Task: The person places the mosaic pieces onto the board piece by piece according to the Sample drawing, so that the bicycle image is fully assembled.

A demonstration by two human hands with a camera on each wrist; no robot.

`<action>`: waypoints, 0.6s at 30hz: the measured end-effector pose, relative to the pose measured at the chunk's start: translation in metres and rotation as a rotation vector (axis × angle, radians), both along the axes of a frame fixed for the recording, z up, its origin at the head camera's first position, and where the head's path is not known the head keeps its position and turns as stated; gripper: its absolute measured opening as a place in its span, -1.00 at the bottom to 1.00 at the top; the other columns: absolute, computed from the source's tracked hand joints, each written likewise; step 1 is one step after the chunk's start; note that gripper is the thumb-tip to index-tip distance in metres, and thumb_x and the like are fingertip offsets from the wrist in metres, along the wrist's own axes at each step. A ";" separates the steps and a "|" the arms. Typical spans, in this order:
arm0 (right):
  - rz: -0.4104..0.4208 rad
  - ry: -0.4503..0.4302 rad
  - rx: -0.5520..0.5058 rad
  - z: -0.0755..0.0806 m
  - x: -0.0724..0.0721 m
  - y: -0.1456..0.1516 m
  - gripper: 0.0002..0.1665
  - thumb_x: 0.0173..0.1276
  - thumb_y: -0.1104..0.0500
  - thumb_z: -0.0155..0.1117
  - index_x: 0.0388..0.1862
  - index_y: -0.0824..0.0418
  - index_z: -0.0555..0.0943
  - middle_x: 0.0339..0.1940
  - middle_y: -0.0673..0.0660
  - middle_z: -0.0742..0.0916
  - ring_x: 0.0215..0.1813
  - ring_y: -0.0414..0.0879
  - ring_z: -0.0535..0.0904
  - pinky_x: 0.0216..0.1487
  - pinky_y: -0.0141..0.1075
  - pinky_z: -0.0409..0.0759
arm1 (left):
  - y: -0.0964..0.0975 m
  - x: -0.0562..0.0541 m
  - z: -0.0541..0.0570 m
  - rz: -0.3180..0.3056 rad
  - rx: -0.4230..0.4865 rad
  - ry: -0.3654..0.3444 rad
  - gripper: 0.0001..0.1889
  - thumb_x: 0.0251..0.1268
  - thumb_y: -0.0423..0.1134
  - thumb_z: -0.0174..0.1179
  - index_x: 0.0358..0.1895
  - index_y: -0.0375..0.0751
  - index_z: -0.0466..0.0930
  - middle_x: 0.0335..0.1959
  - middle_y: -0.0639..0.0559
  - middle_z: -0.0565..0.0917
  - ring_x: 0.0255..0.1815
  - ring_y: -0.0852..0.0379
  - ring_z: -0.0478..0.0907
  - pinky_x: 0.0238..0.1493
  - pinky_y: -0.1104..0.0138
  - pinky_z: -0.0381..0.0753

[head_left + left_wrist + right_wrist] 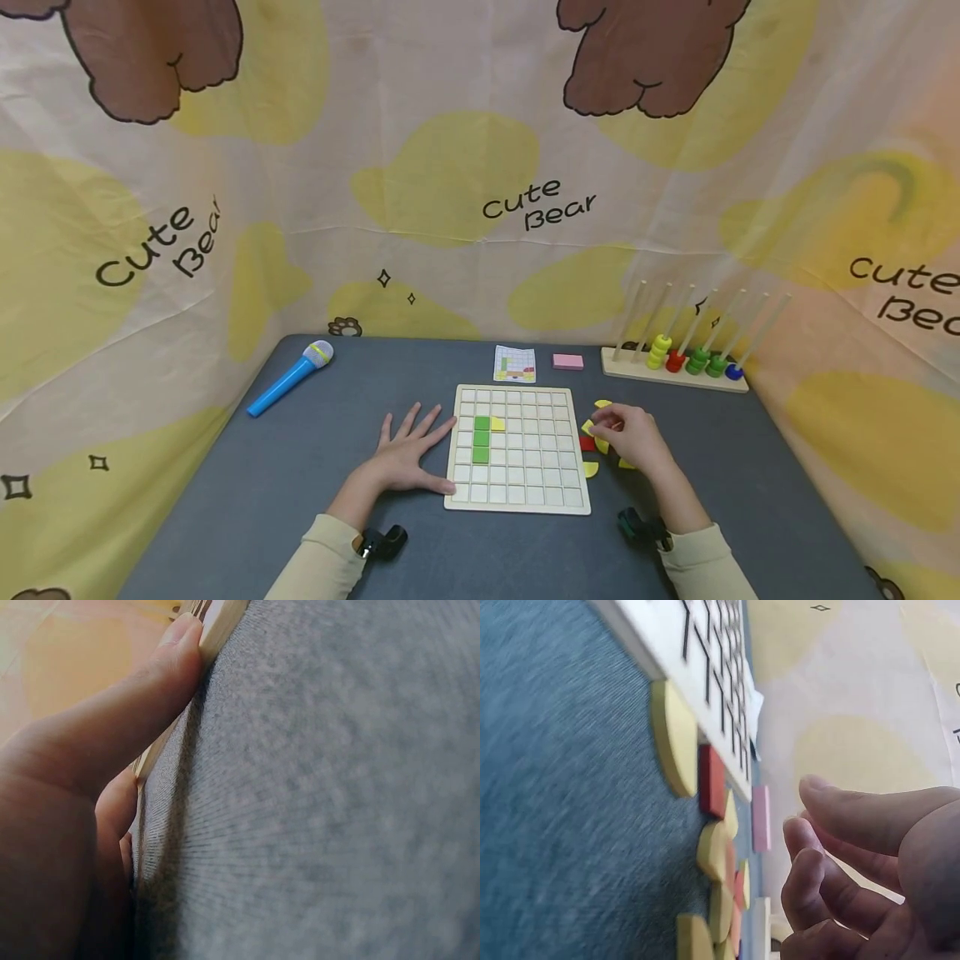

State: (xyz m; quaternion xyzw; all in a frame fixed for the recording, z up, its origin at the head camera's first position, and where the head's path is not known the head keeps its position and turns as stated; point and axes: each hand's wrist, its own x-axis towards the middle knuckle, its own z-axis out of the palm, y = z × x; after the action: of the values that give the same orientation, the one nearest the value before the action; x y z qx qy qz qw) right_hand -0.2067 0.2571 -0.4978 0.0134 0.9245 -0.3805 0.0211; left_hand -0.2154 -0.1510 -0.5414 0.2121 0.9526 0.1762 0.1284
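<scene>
A white grid board (532,450) lies on the table. Three green square tiles (481,439) form a column on it, with a yellow tile (498,424) to the right of the top one. My left hand (405,458) is spread flat beside the board, its thumb (180,652) and fingertips at the left edge. Over a cluster of small pieces to the board's right hovers my right hand (633,433), fingers loosely bent. Nothing shows between its thumb and fingers in the right wrist view. Below it are yellow rounded pieces (676,742) and a red block (712,781).
A blue toy microphone (288,379) lies at the back left. Behind the board are a small pattern card (514,364) and a pink block (567,362). At the back right stands a wooden peg rack (675,372) with colored beads. A printed cloth hangs around the table.
</scene>
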 end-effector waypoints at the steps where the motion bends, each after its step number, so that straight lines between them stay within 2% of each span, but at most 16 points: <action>1: -0.002 -0.009 0.000 -0.001 0.001 0.001 -0.71 0.30 0.15 0.47 -0.06 0.27 0.73 -0.29 0.12 0.75 -0.28 -0.03 0.56 -0.34 -0.33 0.58 | 0.000 0.000 0.000 0.000 0.007 0.003 0.22 -0.18 0.61 0.30 0.63 0.34 -0.01 0.70 0.08 -0.09 0.69 -0.21 -0.37 0.46 -0.38 -0.49; 7: 0.003 -0.040 0.040 -0.009 0.004 0.007 -0.72 0.25 0.18 0.52 -0.09 0.25 0.74 -0.31 0.07 0.73 -0.26 -0.04 0.54 -0.30 -0.31 0.56 | -0.001 0.001 0.000 0.000 0.012 0.007 0.22 -0.19 0.61 0.30 0.63 0.35 -0.01 0.70 0.08 -0.09 0.69 -0.21 -0.37 0.47 -0.37 -0.49; 18: -0.007 -0.084 0.113 -0.015 0.003 0.015 -0.62 0.14 0.12 0.60 -0.13 0.29 0.72 -0.35 0.11 0.65 -0.29 -0.02 0.48 -0.36 -0.29 0.44 | 0.000 0.000 0.000 -0.001 0.007 -0.002 0.24 -0.21 0.65 0.27 0.63 0.38 -0.05 0.70 0.13 -0.11 0.69 -0.19 -0.39 0.46 -0.37 -0.53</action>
State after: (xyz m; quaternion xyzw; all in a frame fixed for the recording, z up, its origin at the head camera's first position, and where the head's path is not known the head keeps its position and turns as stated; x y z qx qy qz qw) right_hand -0.2040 0.2717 -0.5132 0.0340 0.9426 -0.3270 0.0578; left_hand -0.2153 -0.1514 -0.5409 0.2130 0.9518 0.1795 0.1285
